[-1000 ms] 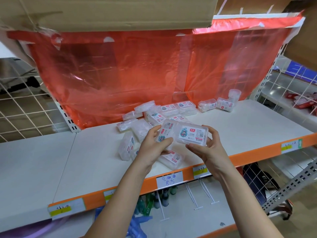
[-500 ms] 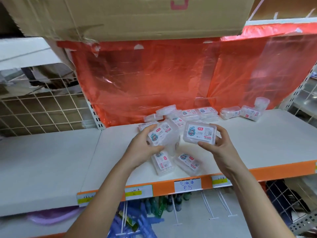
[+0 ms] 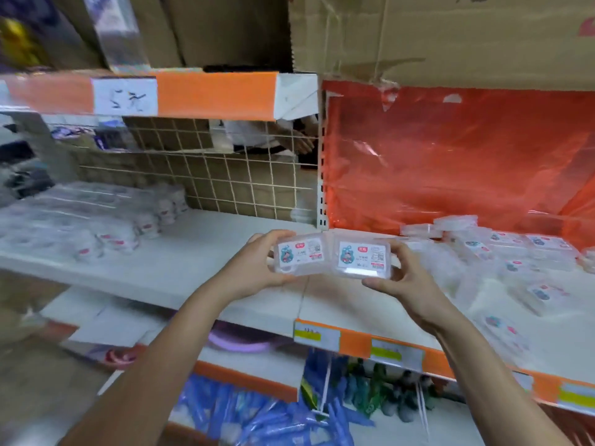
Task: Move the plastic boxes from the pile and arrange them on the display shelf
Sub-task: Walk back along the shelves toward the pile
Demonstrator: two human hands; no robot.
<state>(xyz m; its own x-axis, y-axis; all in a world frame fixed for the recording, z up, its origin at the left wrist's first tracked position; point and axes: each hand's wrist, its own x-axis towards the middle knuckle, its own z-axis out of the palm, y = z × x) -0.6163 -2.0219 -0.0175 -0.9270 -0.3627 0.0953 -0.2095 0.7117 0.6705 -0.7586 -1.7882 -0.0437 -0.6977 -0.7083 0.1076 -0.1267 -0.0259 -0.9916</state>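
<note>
Meanwhile the view had swung leftward since half a second before: the pile [image 3: 502, 252], which had sat straight behind the hands, now lay to the right of them, and a stocked stretch of the display shelf [image 3: 180, 265] had come into sight on the left. Both boxes had come away with the hands and were held label-up, side by side and touching, above the shelf's front part. The left hand [image 3: 257, 268] clasped the left box [image 3: 297, 256], fingers curled over its far edge and thumb beneath. The right hand [image 3: 405, 278] gripped the right box [image 3: 362, 259] the same way, fingers bent round its right end. That suggested the carry toward the arranged rows [image 3: 96, 226] was under way, with placing not yet done.

Counted: two boxes in hand, one per hand. The pile held perhaps a dozen more, though blur made an exact count impossible. Behind it hung one red plastic sheet [image 3: 450, 162].
</note>
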